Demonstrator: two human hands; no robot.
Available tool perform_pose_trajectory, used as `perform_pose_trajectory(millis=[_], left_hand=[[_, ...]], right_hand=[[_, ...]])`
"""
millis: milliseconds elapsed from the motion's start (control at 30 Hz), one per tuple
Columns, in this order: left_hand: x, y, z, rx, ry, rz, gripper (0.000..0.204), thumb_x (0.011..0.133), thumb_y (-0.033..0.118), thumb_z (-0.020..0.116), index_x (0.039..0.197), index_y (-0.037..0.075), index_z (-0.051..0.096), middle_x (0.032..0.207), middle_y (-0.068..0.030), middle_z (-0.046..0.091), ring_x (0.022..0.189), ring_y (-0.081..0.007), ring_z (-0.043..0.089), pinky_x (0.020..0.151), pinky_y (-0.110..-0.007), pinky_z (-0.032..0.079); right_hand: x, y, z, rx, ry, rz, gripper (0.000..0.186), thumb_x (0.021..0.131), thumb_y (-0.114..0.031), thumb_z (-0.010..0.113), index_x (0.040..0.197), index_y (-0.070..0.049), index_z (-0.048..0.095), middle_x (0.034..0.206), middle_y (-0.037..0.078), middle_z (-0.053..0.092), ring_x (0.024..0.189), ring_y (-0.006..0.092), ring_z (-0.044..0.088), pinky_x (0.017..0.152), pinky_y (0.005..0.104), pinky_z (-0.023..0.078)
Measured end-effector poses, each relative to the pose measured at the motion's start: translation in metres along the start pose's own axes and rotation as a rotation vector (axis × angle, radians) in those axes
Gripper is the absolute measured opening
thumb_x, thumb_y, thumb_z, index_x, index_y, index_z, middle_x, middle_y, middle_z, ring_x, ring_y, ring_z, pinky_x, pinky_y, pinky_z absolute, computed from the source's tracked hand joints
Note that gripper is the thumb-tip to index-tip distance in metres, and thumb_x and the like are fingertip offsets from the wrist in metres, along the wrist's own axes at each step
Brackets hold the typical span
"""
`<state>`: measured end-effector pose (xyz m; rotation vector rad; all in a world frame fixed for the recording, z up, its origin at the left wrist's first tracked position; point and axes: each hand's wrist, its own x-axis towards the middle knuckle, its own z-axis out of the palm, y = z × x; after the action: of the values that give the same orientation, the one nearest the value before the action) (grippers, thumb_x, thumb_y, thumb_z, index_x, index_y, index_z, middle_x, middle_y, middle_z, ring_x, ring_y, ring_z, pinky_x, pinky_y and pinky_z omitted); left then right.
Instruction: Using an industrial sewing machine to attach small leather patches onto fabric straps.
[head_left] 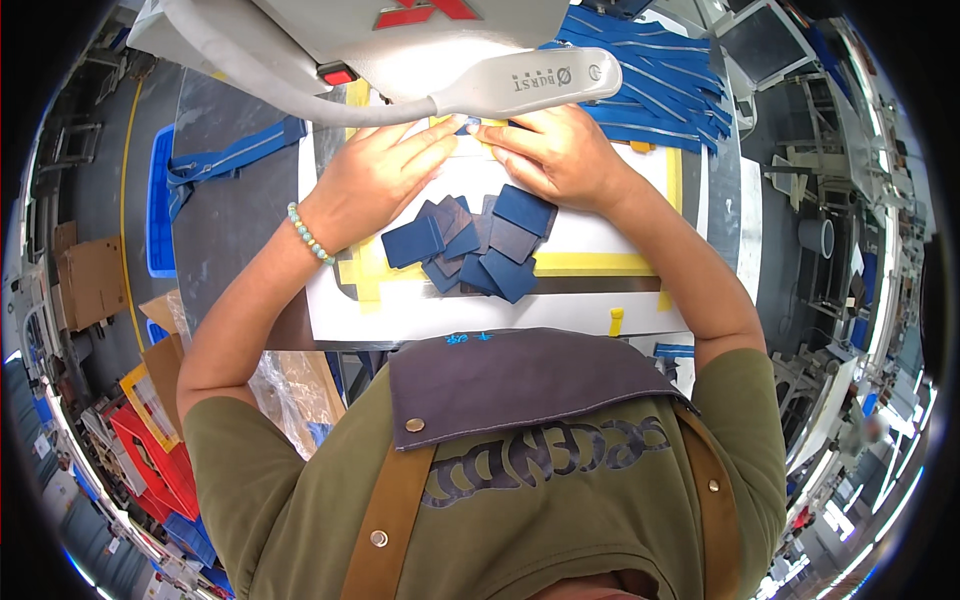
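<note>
My left hand (pixel 385 175) lies flat, fingers stretched toward a small blue piece (pixel 467 127) under the machine head. From the other side, my right hand (pixel 562 152) curls in, with its index fingertip and thumb close together at that piece. Part of the piece is hidden by fingers and by the lamp. Just below both hands, a loose pile of small rectangular blue pieces (pixel 512 272) rests on the white work surface (pixel 590 230). Some show a dull brownish-grey face. They look like leather or coated fabric.
A grey machine head (pixel 340 40) and its white lamp (pixel 530 82) overhang the hands. Blue zipper strips (pixel 650 85) are heaped at the far right. Another blue zipper strip (pixel 235 152) lies at the left, near a blue bin (pixel 160 205). Yellow tape (pixel 595 264) borders the surface.
</note>
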<state>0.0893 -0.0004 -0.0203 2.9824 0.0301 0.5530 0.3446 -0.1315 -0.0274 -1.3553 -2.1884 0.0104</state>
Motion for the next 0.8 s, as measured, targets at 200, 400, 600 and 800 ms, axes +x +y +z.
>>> perform_pose_trajectory(millis=[200,400,600,800], left_hand=[[0.008,0.0,-0.002,0.093,0.014,0.083,0.035,0.086,0.005,0.066,0.12,0.002,0.071,0.138,-0.0116,0.07,0.12,-0.0294,0.068,0.098,-0.041,0.056],[0.002,-0.007,0.0,-0.064,-0.005,-0.023,0.036,0.088,0.004,0.066,0.124,0.003,0.07,0.132,-0.0105,0.073,0.129,-0.0267,0.065,0.109,-0.042,0.052],[0.008,-0.005,-0.003,-0.067,0.065,-0.007,0.029,0.094,0.009,0.071,0.122,0.004,0.069,0.108,-0.0115,0.075,0.096,-0.0286,0.071,0.082,-0.04,0.058],[0.003,-0.003,-0.003,-0.101,0.009,-0.091,0.032,0.095,0.014,0.072,0.126,0.006,0.068,0.105,-0.0117,0.074,0.095,-0.0295,0.071,0.084,-0.041,0.057]], right_hand=[[-0.004,0.0,-0.001,-0.043,0.018,-0.035,0.036,0.082,-0.014,0.073,0.117,-0.011,0.077,0.127,0.008,0.071,0.12,0.0301,0.063,0.103,0.0455,0.051],[-0.002,0.001,-0.002,0.112,-0.099,0.119,0.038,0.085,-0.014,0.071,0.122,-0.015,0.078,0.126,0.009,0.071,0.116,0.0345,0.064,0.103,0.0486,0.05],[0.014,-0.004,-0.013,0.252,-0.195,0.221,0.037,0.09,-0.014,0.064,0.124,-0.012,0.079,0.123,0.014,0.073,0.11,0.0368,0.067,0.1,0.0468,0.052],[0.023,-0.007,-0.015,0.424,-0.24,0.352,0.038,0.093,-0.015,0.06,0.125,-0.006,0.077,0.125,0.018,0.075,0.108,0.0346,0.073,0.096,0.0414,0.056]])
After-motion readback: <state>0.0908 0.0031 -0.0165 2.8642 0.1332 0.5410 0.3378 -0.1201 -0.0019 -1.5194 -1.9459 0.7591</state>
